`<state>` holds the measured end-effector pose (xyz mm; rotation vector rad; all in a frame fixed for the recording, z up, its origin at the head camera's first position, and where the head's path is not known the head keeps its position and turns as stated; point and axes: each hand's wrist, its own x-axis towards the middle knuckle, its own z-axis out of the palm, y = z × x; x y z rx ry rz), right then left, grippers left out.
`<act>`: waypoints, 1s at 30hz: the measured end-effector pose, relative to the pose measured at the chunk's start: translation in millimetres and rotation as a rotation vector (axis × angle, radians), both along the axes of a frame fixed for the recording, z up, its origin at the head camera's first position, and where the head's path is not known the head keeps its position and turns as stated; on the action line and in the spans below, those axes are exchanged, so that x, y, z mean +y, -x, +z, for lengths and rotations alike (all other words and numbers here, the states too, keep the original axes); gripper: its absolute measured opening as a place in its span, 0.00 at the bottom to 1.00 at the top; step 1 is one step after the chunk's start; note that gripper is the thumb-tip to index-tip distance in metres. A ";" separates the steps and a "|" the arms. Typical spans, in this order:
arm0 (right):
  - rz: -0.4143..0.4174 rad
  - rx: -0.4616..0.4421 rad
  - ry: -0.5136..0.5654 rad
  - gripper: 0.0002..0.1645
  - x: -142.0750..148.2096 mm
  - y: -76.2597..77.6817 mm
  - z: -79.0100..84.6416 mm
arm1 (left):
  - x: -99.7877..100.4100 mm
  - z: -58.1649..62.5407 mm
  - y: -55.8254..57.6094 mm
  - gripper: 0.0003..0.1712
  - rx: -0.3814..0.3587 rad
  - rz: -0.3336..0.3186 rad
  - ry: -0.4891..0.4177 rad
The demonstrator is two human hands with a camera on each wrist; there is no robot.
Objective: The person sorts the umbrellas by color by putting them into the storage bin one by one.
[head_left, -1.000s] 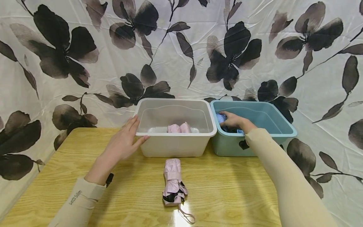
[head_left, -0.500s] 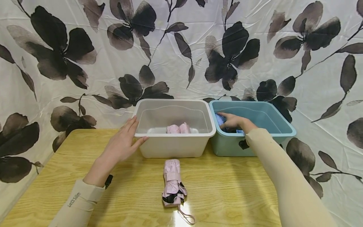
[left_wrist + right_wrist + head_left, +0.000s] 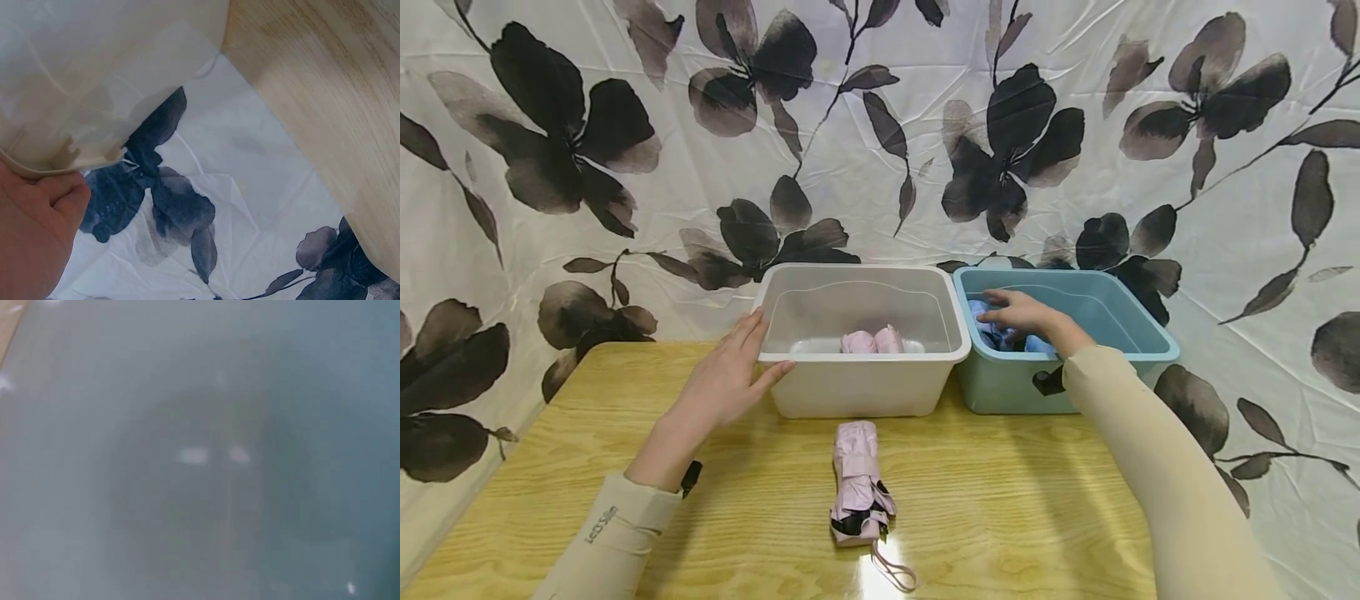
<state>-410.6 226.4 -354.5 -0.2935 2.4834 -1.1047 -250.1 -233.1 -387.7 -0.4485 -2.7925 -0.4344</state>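
A white plastic bin (image 3: pixel 857 387) holds two pink rolled bundles (image 3: pixel 872 340). My left hand (image 3: pixel 722 375) rests on its left end, fingers straight along the outside and thumb by the front rim; the left wrist view also shows that hand (image 3: pixel 40 225) against the rim. Over the left part of the blue bin (image 3: pixel 1138 312), my right hand (image 3: pixel 1026 317) hovers with loosely extended fingers above blue bundles (image 3: pixel 1000 336), partly hidden by the hand and wall. In front of the white bin lies a folded pink umbrella (image 3: pixel 859 483) with black patches and a cord loop.
Both bins stand side by side at the back of the wooden table (image 3: pixel 992 508), their neighbouring rims close together. A white floral cloth (image 3: pixel 880 133) hangs behind them. The right wrist view is filled by a blurred bin wall (image 3: pixel 200 506).
My right hand has lifted slightly and its fingers have loosened, so more of the blue bundles shows. The left hand, the bins and the pink umbrella have stayed in place.
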 end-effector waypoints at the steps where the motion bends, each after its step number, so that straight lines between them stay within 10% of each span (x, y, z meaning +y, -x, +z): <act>1: 0.000 0.009 0.007 0.48 1.1 -2.4 1.8 | 0.0 -0.5 -0.1 0.51 0.001 0.000 -0.002; 16: -0.065 0.388 0.131 0.43 -1.6 -75.5 27.9 | -1.2 -1.5 2.0 0.52 0.001 -0.007 -0.014; 30: -0.036 0.664 0.374 0.29 -42.1 -154.5 -3.2 | 1.6 0.2 0.2 0.52 -0.004 -0.015 -0.010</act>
